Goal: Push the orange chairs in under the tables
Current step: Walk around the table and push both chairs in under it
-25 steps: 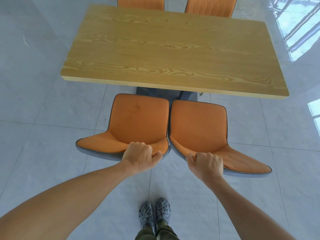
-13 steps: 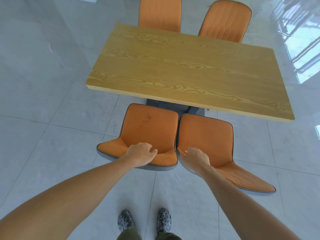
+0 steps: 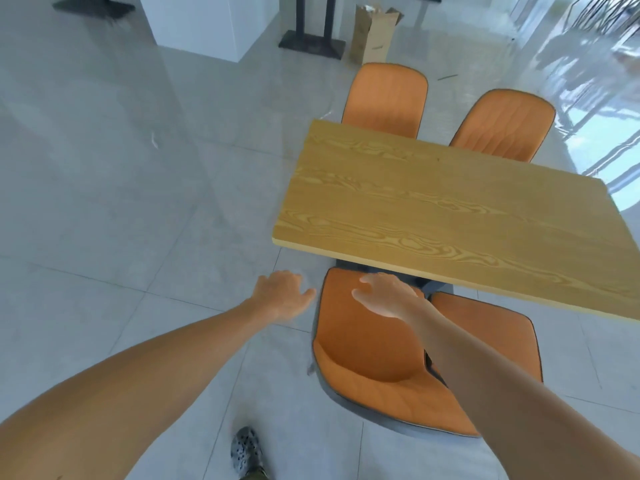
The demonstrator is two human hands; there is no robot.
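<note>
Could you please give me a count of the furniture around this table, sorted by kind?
Orange chairs: 4 (near left, near right, far left, far right)
Wooden table: 1
Total: 5

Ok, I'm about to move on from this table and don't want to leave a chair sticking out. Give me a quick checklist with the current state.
1. Left hand off the chairs: ok, open over the floor.
2. Right hand free: ok, open above the near left chair, contact cannot tell.
3. Near left chair under the wooden table: not ok, most of the seat is exposed.
4. Near right chair under: not ok, seat largely exposed.
5. Two far chairs pushed in: cannot tell, only backrests show.
</note>
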